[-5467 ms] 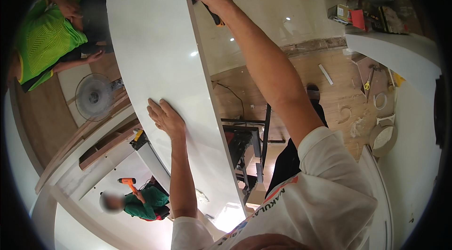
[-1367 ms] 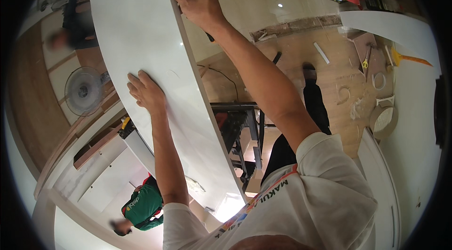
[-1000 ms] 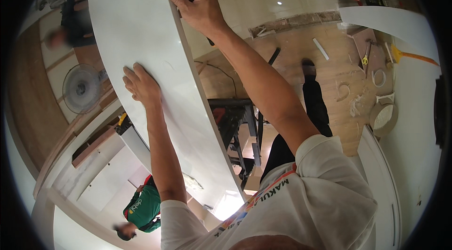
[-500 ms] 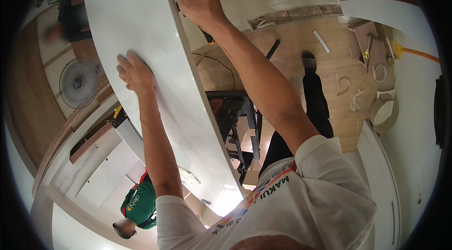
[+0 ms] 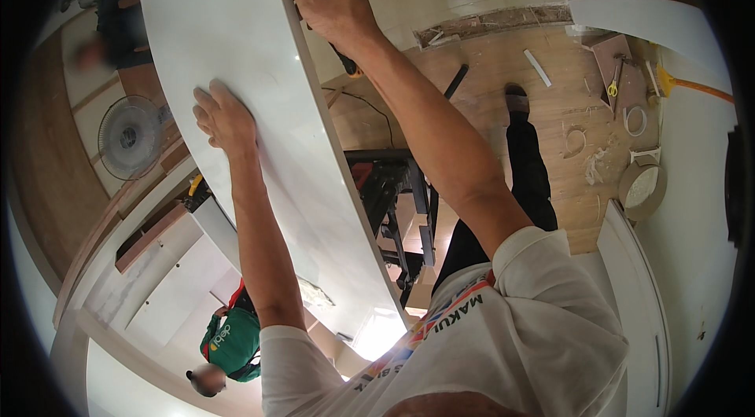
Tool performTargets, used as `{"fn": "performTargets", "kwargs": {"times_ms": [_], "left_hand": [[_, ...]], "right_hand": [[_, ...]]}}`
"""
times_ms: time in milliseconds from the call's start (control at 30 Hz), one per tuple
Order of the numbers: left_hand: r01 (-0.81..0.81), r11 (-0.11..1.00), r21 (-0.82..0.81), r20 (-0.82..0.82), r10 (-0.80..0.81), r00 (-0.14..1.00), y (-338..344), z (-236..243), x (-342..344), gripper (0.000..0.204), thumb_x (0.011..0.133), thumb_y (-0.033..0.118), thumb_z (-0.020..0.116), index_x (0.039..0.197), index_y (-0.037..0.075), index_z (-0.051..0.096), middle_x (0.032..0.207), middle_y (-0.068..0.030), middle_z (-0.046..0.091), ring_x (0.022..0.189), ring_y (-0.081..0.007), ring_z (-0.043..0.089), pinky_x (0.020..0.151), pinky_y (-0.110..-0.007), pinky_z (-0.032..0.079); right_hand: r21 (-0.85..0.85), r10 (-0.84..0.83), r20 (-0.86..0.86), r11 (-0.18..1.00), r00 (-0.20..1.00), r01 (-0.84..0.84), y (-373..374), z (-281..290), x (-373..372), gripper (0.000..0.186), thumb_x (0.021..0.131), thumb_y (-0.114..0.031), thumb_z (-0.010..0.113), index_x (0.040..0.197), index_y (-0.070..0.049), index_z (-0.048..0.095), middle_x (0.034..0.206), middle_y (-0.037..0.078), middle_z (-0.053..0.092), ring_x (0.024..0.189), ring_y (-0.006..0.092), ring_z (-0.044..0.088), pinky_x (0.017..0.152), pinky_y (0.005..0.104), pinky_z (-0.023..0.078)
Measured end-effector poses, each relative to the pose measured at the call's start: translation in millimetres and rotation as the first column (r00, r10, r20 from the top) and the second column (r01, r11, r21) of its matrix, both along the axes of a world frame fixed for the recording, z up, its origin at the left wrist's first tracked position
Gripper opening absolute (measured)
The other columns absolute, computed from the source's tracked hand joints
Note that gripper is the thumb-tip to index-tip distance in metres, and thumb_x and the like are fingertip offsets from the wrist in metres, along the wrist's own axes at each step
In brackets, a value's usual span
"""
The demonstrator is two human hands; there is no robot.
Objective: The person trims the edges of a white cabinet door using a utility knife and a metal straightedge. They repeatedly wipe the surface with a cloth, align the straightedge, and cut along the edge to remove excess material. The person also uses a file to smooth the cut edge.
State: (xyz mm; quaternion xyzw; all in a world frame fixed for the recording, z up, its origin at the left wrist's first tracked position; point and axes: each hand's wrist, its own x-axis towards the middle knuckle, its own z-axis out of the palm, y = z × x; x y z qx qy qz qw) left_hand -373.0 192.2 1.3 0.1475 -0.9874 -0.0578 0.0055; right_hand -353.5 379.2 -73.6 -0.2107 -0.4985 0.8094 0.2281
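A long, glossy white board (image 5: 330, 228) runs away from me, its straight right edge ending high in the picture. My left hand (image 5: 225, 117) lies on its face with fingers apart, near the curved left edge. My right hand (image 5: 334, 4) is closed on a black and orange cutting tool (image 5: 348, 63), likely a utility knife, at the board's right edge near the top. Its dark tip shows above my thumb; my fingers hide much of the rest.
Below the board is a black metal stand (image 5: 393, 205). A fan (image 5: 130, 134), a person in dark clothes (image 5: 118, 32) and another in green (image 5: 236, 338) are leftward. Rightward lie yellow scissors (image 5: 613, 87), a tape roll (image 5: 635, 120), offcuts (image 5: 537, 67) and an orange broom (image 5: 688, 85).
Over several seconds the board has shifted leftward in view. Both my hands have moved up the picture in the last second or so, my left one sliding along the board's face.
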Motion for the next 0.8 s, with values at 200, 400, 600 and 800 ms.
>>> {"fn": "performTargets", "kwargs": {"times_ms": [200,400,600,800], "left_hand": [[0.036,0.999,0.012,0.012,-0.037,0.999,2.2,1.8,1.6,0.075,0.097,0.054,0.026,0.153,0.004,0.025,0.152,-0.0247,0.03,0.143,-0.038,0.026,0.114,-0.058,0.017],[0.035,0.999,-0.013,0.016,-0.035,0.999,-0.6,0.6,0.4,0.074,0.098,0.054,0.026,0.153,0.005,0.026,0.151,-0.0244,0.032,0.142,-0.0383,0.027,0.113,-0.059,0.018],[0.032,0.999,0.001,0.016,-0.032,0.999,2.8,2.6,0.1,0.073,0.098,0.053,0.027,0.152,0.005,0.028,0.15,-0.0242,0.033,0.141,-0.0386,0.028,0.112,-0.06,0.019],[0.033,0.999,-0.005,0.021,-0.033,0.999,11.6,1.7,0.8,0.073,0.097,0.053,0.029,0.152,0.005,0.028,0.151,-0.024,0.031,0.142,-0.0391,0.026,0.112,-0.06,0.018]], "right_hand": [[-0.045,-0.002,-0.01,0.999,1.0,0.002,-4.1,-0.1,5.0,0.027,0.094,-0.025,0.067,0.088,0.0,0.074,0.053,0.004,0.054,0.049,0.0093,0.045,0.048,0.0307,0.038],[0.04,0.013,-0.039,0.999,0.999,-0.011,-11.5,1.9,28.4,0.027,0.094,-0.025,0.066,0.091,0.0,0.074,0.057,0.004,0.058,0.052,0.0094,0.047,0.051,0.0299,0.04],[-0.052,-0.007,-0.025,0.999,1.0,0.005,-19.0,2.2,29.4,0.028,0.095,-0.025,0.066,0.088,0.001,0.072,0.058,0.004,0.057,0.055,0.0093,0.048,0.054,0.0289,0.041],[0.086,-0.093,0.013,0.992,0.996,0.091,12.5,-2.7,1.0,0.036,0.087,-0.033,0.072,0.1,0.0,0.069,0.072,0.006,0.062,0.065,0.0167,0.056,0.063,0.0342,0.047]]}}
